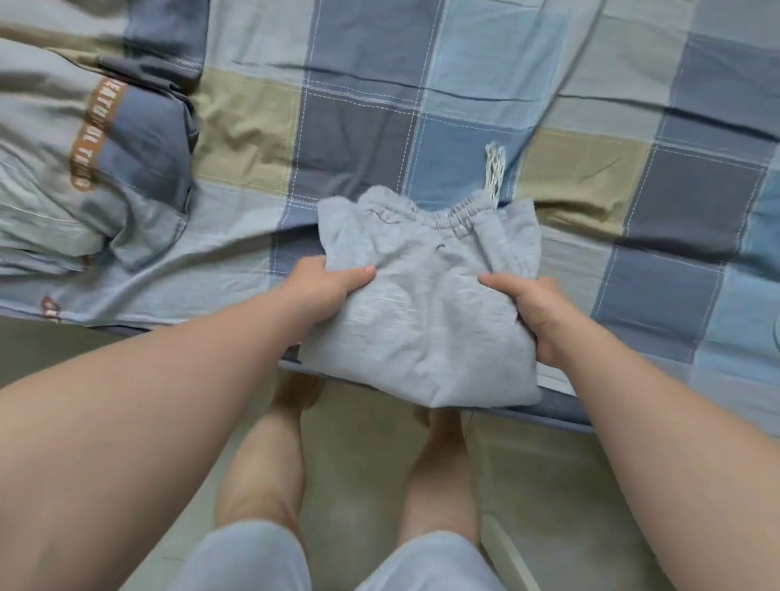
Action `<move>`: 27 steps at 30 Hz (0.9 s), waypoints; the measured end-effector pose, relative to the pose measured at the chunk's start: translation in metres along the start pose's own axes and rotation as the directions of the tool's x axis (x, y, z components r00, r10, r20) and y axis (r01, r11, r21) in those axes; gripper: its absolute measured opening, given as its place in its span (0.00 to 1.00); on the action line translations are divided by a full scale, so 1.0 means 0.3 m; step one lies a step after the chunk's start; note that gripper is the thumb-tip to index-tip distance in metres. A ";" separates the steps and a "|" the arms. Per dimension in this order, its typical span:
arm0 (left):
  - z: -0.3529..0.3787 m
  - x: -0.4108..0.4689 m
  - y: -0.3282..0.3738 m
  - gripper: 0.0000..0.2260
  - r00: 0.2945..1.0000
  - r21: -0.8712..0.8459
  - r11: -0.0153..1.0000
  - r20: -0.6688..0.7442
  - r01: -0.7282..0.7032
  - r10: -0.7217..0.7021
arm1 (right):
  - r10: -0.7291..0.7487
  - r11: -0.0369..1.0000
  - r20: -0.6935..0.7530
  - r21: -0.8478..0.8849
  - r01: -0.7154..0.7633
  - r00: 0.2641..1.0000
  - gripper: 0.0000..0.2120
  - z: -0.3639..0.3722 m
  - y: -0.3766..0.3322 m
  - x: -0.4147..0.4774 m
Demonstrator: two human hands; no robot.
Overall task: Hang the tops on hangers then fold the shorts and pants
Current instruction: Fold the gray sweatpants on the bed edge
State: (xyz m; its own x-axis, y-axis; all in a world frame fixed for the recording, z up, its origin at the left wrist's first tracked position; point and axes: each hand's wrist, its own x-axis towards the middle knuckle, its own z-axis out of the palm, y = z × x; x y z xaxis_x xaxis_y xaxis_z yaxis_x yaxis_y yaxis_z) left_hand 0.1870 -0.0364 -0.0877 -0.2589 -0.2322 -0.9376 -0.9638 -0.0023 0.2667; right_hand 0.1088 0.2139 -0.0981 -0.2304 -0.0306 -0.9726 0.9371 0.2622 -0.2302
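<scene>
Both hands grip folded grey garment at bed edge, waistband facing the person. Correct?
No: head view shows the waistband facing away from the person. Left hand and right hand do grip the grey garment at the bed edge.

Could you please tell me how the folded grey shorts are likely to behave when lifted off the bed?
The grey shorts look soft and creased, so they will probably sag and unfold unless the left hand and right hand support both sides. Thin cloth suggests they are light. The loose drawstring would likely dangle.
</scene>
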 end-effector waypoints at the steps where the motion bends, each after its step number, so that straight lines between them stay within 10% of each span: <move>1: -0.020 -0.050 -0.011 0.18 0.998 -0.001 0.999 0.046 0.042 -0.042 | 0.033 0.999 0.013 0.015 -0.033 0.999 0.19 -0.002 0.012 -0.057; 6: -0.113 -0.310 -0.058 0.19 0.975 0.092 0.992 0.194 0.089 -0.105 | 0.085 0.984 -0.014 0.158 -0.081 0.996 0.18 0.028 0.107 -0.397; 16: -0.290 -0.741 0.065 0.16 0.922 0.234 0.930 0.335 -0.282 0.195 | -0.193 0.796 -0.324 0.501 0.341 0.926 0.12 0.175 0.298 -1.049; 27: -0.095 -1.270 0.190 0.16 0.600 0.159 0.690 0.652 -0.706 0.464 | -0.270 0.412 -0.728 0.504 0.759 0.630 0.11 0.123 0.535 -1.672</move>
State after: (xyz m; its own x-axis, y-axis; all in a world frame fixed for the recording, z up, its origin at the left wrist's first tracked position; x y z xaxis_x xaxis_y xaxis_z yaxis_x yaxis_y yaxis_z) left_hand 0.2324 0.0241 0.2910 -0.6440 0.4941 -0.5840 -0.4921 0.3170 0.8108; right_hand 0.3845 0.2356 0.3516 -0.5892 0.6118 -0.5277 0.3433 -0.4016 -0.8490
